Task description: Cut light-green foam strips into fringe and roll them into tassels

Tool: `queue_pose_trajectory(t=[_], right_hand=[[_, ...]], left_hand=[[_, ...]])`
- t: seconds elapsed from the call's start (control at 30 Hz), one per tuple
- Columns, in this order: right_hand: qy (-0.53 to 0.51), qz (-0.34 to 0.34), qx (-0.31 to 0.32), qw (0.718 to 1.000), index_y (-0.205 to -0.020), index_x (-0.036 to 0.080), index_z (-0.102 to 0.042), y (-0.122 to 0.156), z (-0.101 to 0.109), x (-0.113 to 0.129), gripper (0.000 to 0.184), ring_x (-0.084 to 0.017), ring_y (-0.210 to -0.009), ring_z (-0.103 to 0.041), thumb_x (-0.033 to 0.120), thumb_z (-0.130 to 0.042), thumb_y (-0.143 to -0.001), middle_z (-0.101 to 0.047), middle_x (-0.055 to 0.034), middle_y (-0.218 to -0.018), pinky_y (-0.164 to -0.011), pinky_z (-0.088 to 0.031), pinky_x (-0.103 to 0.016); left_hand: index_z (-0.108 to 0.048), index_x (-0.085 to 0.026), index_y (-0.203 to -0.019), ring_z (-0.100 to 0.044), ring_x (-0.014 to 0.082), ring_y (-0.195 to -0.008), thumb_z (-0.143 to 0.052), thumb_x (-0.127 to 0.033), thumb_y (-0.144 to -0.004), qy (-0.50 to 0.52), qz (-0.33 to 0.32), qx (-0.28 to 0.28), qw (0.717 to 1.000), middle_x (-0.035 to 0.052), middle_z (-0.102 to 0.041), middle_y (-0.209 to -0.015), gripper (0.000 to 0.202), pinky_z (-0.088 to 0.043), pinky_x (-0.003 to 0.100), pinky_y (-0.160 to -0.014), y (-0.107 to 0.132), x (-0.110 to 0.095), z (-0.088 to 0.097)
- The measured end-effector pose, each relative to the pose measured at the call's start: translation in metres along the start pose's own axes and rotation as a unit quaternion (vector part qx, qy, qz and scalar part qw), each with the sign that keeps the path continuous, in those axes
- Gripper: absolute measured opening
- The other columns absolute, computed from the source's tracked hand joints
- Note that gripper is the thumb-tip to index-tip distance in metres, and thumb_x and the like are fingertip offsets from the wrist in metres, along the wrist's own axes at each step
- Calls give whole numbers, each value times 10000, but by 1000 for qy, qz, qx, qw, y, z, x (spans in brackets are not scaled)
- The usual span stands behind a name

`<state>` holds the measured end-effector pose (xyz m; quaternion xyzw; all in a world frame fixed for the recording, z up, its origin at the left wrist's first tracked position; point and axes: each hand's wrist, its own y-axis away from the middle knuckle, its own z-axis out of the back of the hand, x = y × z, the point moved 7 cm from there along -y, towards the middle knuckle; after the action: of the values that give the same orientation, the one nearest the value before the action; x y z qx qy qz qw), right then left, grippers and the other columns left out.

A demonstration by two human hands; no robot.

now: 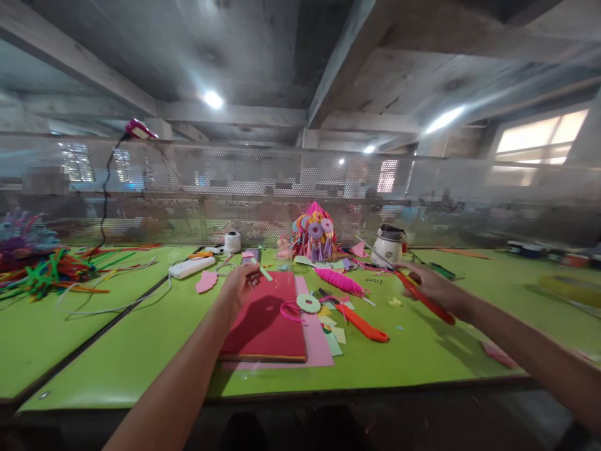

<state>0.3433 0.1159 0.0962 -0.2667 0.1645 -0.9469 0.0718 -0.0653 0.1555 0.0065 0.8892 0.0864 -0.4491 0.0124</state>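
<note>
My left hand (241,282) hovers over the far edge of a red foam sheet stack (267,326), fingers pinched on a thin pale green strip (263,272). My right hand (434,288) reaches out over the green table (117,351), closed round red-handled scissors (425,297) whose blades point toward a white pot. A second orange-red tool (364,324) lies between the hands, beside a pale ring-shaped cutout (308,304) and a pink fringed roll (339,280).
A colourful fringed paper ornament (313,238) stands at the back centre, with a white glue pot (387,245) to its right. A pile of coloured strips (47,269) lies far left. A mesh fence (300,181) borders the table's far side. A white power strip (191,267) trails cable.
</note>
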Motion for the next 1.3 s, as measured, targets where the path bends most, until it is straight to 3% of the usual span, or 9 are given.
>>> queue_pose_trajectory(t=[0.1,0.17,0.23,0.37,0.47,0.67,0.9,1.17,1.3], right_hand=[[-179,6,149,972,-1270,150,-467,10,-50,37,577,-153,-619,-585,336,-598,-739,-649,-76,-826,-550,-477,-246],[-246,14,231,941,-1211,169,-510,21,-85,66,492,-123,-510,-524,375,-566,-767,-609,-16,-686,-501,-461,-249],[-277,47,278,918,-1125,194,-561,31,-111,96,397,-112,-517,-518,392,-558,-782,-618,-20,-752,-483,-445,-241],[-240,152,256,924,-1039,214,-604,36,-131,147,297,-139,-619,-556,362,-588,-782,-635,-18,-787,-507,-433,-232],[-196,203,238,930,-1000,219,-609,28,-136,169,271,-170,-671,-582,351,-616,-763,-653,-23,-797,-549,-451,-258],[-154,223,241,932,-963,222,-590,8,-153,172,270,-185,-669,-580,401,-601,-761,-643,-25,-777,-560,-453,-287],[-162,174,279,930,-871,227,-575,17,-162,154,199,-167,-670,-531,382,-609,-751,-613,-5,-761,-574,-414,-270],[-229,134,371,890,-966,241,-589,20,-172,143,356,-124,-518,-488,518,-568,-744,-579,-6,-691,-480,-416,-234],[-207,110,323,917,-1001,231,-595,18,-169,145,405,-145,-576,-535,529,-571,-728,-606,-14,-719,-525,-451,-236]], left_hand=[[-560,-122,-670,-543,76,-441,-647,-75,-612,9,-16,-14,1000,-16,-577,-526,115,-419,165,-431,1,-5,1],[-560,-126,-683,-541,71,-442,-638,-71,-622,15,-34,-27,999,-13,-587,-538,113,-409,159,-423,2,-12,4],[-555,-128,-675,-534,70,-442,-624,-73,-637,23,-55,-41,997,-6,-592,-543,96,-401,158,-417,1,-24,8],[-514,-150,-632,-505,67,-435,-606,-118,-677,52,-113,-83,989,-33,-546,-499,107,-387,164,-408,1,-52,22],[-515,-159,-668,-496,46,-447,-606,-126,-696,76,-161,-127,976,-55,-544,-518,102,-385,141,-424,6,-68,32],[-558,-164,-702,-536,44,-498,-634,-161,-707,87,-182,-188,961,-44,-588,-597,77,-428,139,-481,16,-67,39],[-559,-167,-652,-548,64,-503,-701,-150,-626,86,-140,-180,970,-31,-586,-588,146,-461,174,-503,10,-43,35],[-569,-154,-678,-564,54,-528,-778,-224,-537,61,-99,-174,978,-40,-605,-603,262,-421,141,-471,9,-32,31],[-565,-152,-683,-556,48,-528,-781,-214,-535,76,-100,-170,977,-45,-600,-601,269,-427,139,-483,14,-35,25]])
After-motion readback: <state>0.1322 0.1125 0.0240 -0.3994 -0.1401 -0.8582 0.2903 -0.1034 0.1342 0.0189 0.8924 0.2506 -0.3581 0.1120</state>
